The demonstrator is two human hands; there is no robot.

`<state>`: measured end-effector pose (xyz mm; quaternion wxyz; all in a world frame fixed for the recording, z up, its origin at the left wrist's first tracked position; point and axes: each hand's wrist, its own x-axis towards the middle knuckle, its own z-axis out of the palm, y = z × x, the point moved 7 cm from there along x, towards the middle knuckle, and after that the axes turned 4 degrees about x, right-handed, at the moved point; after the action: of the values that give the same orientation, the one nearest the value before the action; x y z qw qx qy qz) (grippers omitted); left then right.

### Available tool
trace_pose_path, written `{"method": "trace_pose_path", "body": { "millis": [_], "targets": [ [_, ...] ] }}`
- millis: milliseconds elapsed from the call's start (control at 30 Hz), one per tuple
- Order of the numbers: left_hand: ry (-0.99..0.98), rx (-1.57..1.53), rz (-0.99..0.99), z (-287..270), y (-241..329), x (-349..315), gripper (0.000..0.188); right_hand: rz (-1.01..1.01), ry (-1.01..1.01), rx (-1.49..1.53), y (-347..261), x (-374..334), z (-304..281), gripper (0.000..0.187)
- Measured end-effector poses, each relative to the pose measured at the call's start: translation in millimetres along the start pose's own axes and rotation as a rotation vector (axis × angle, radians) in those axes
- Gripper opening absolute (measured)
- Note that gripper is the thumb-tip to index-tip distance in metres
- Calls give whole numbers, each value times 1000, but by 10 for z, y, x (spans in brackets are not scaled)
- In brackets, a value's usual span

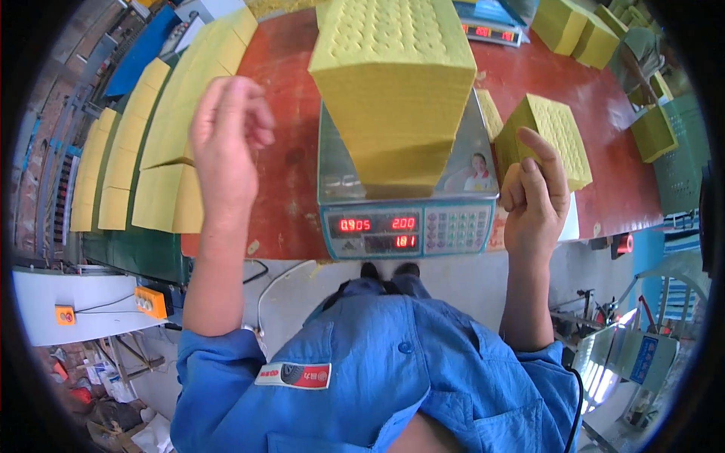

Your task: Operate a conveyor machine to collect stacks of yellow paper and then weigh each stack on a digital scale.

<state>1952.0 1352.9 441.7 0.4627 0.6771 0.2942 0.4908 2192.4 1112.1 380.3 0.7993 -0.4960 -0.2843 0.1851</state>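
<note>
A tall stack of yellow paper (393, 98) with rows of punched marks on its top stands on the metal pan of a digital scale (408, 230), whose red display is lit. My left hand (229, 140) hovers to the left of the stack, fingers loosely bent and apart, holding nothing. On the other side, my right hand (538, 189) is raised near the scale's right edge, its index finger stretched out and the other fingers curled, with nothing seen in it. Behind it sits a shorter yellow paper stack (555, 136), partly covered by the hand.
Long rows of yellow paper blocks (162, 189) line the left side on a green surface. More yellow stacks (563, 30) and a second scale (491, 32) are at the far side of the red table (283, 143). Another person (638, 57) is at the far right.
</note>
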Motion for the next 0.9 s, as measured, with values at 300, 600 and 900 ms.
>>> {"method": "trace_pose_path", "body": {
  "millis": [300, 600, 900],
  "targets": [
    [82, -98, -181, -424, -482, -253, 25, 169, 53, 88, 359, -311, -308, 32],
    [42, -98, -197, -441, -477, -270, 27, 204, 17, 149, 431, -353, -104, 31],
    [-160, -280, -378, 175, -287, 249, 57, 124, -30, -40, 815, 381, 229, 32]
  ]
}}
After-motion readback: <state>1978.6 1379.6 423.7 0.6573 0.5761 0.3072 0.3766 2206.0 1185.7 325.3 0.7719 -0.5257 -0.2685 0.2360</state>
